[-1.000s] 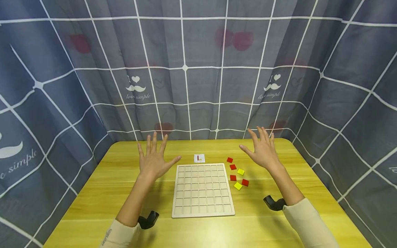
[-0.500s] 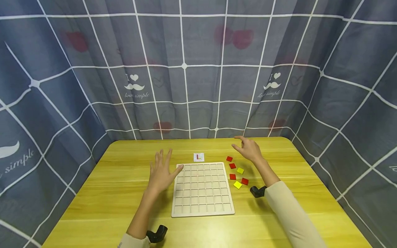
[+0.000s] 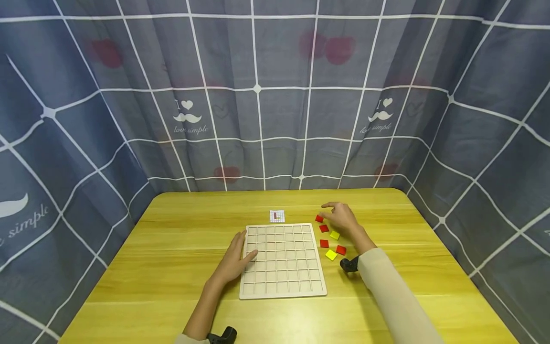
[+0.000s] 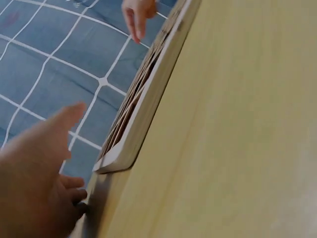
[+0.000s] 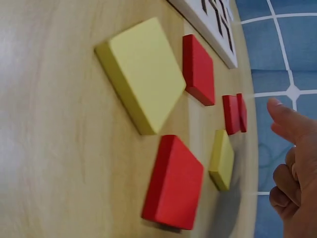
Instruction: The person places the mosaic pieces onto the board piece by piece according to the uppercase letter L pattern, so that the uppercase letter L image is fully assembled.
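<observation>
My left hand (image 3: 232, 262) is at the left edge of a pale square grid board (image 3: 284, 262), fingers extended along the edge and thumb over the grid. In the left wrist view a small gap seems to separate the thumb from the board, though contact is hard to judge. Above the far end of a group of tiles hovers my right hand (image 3: 342, 217), thumb and index finger reaching out and the other fingers bent in. Nearest to those fingertips is a red tile (image 3: 319, 218). Nothing shows between the fingers. A yellow tile (image 5: 143, 74) and a red tile (image 5: 176, 186) lie closer to the right wrist.
A small printed grid card (image 3: 277, 216) lies beyond the board. More red and yellow tiles are scattered right of the board on the wooden table (image 3: 172, 267). A grey checked curtain (image 3: 275, 114) encloses the table's back and sides.
My left hand has come down and right to the board's left edge. My right hand has moved left and lowered toward the far red tile, its spread fingers drawing in.
</observation>
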`<state>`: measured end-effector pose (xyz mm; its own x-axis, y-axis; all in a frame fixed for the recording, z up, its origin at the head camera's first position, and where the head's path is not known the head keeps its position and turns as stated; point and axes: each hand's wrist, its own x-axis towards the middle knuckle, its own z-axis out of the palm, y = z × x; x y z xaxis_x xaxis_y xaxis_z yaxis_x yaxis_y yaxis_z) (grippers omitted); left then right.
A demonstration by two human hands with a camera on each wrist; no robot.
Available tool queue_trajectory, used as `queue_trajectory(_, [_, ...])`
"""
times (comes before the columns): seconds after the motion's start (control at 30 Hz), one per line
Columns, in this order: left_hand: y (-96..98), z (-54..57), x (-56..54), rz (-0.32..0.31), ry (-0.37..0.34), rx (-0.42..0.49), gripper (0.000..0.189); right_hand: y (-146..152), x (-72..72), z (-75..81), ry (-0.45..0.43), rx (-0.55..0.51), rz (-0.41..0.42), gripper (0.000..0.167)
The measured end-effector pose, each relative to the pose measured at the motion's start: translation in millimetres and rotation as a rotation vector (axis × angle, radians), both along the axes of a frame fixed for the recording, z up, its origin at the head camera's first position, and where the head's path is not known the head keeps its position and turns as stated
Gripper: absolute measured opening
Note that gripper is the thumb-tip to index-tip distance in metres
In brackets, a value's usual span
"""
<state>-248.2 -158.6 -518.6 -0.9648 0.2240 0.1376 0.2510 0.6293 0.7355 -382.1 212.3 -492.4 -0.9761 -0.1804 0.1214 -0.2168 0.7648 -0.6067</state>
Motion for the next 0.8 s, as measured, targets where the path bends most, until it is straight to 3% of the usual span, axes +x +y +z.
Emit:
queue_trajectory(0.13, [-2.1, -8.5, 0.6, 0.005, 0.01, -0.03, 0.082, 1.6, -0.9, -6.4, -0.008, 0.017, 0.008, 0.04])
queue_trajectory(0.33, [-3.6, -12.7, 0.7, 0.012, 0.043, -0.108, 0.081, 4.9, -1.3, -14.6, 0.01, 0.072, 0.01, 0.037])
queue_trajectory(0.8, [-2.9, -11.5, 2.3, 0.021, 0.061, -0.12, 0.077, 5.6, 0.8, -21.6, 0.04, 0.06, 0.01, 0.038])
